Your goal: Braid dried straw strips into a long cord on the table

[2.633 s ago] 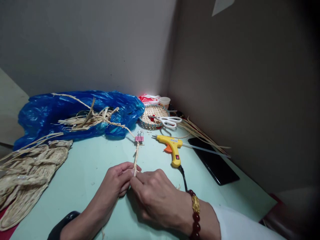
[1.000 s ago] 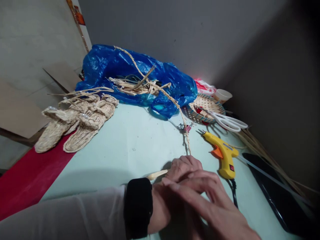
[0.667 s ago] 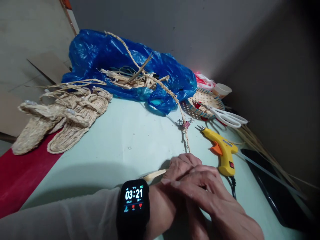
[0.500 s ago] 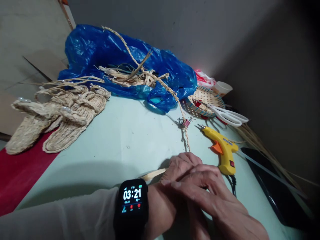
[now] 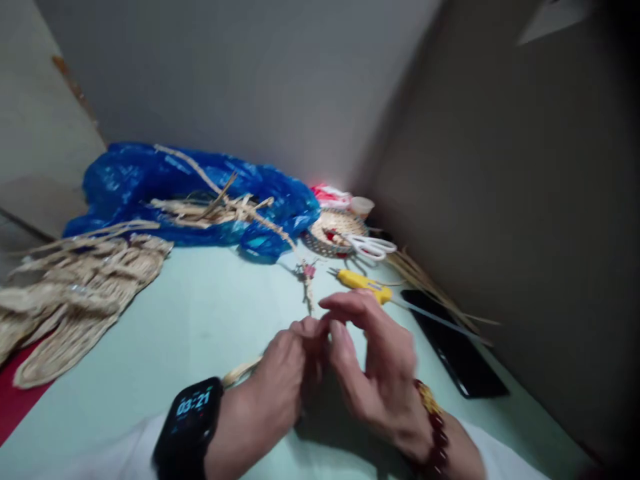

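Note:
A thin straw braid (image 5: 309,297) runs down from the blue bag to my left hand (image 5: 283,373), whose fingers are closed around its near end. From behind that hand sticks out a pale straw strip (image 5: 243,370). My right hand (image 5: 377,363) is raised right beside the left fingertips, its thumb and forefinger curved and apart, with nothing visible between them; its other fingers are partly hidden and blurred. A small dark-red clip (image 5: 309,271) sits on the braid just beyond the hands.
Behind lies a blue plastic bag (image 5: 125,180) with loose straw (image 5: 200,210). Woven straw slippers (image 5: 90,300) are at left. To the right are a yellow glue gun (image 5: 357,281), white-handled scissors (image 5: 373,247), a woven basket (image 5: 320,243), a cup (image 5: 362,206) and a black phone-like slab (image 5: 455,353).
The view has tilted up and swung right. My right hand, which lay over the left, has lifted and drawn apart to the right, its thumb and forefinger now spread.

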Available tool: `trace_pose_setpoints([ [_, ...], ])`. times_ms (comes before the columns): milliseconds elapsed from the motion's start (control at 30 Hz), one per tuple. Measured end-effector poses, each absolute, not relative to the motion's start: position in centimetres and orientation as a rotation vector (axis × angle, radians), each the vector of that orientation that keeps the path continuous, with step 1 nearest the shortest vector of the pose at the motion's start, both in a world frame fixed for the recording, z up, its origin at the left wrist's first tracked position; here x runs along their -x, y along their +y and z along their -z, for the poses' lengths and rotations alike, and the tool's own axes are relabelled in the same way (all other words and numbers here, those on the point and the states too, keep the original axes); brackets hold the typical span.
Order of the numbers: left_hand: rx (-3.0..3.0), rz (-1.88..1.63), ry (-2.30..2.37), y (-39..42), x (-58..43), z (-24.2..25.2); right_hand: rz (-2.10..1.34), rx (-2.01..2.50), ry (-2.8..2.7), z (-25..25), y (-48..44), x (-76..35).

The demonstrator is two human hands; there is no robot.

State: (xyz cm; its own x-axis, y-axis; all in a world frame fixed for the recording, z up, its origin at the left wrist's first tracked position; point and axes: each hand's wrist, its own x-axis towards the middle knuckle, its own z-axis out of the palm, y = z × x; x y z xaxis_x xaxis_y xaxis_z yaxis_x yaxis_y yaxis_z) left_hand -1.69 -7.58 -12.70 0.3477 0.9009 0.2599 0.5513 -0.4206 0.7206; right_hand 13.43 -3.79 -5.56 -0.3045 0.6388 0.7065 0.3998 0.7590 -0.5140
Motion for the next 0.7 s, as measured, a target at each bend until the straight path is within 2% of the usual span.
trace_pose_setpoints([
  [233,-2.237,-0.612,1.608,-4.5,0.4,9.7,-0.626,1.084,-1.621,4.9,-0.2,-14.2],
  [333,-1.945,-0.643,1.646,-3.7,0.9,8.1,-0.703,1.197,-1.632,5.7,0.6,-14.4],
  [433,-1.431,-0.702,1.493,-3.4,1.7,8.0,-0.791,1.279,-1.785,6.9,0.7,-14.3],
  [533,-1.010,-0.766,1.359,-3.4,1.7,8.8,-1.104,1.196,-1.876,7.8,0.3,-14.0],
  [633,-0.941,-0.824,1.331,-3.4,1.1,9.1,-1.443,1.113,-1.739,8.6,0.1,-13.6],
  [700,-1.018,-0.830,1.340,-3.4,0.6,9.0,-1.519,1.092,-1.654,9.1,0.3,-13.5],
])
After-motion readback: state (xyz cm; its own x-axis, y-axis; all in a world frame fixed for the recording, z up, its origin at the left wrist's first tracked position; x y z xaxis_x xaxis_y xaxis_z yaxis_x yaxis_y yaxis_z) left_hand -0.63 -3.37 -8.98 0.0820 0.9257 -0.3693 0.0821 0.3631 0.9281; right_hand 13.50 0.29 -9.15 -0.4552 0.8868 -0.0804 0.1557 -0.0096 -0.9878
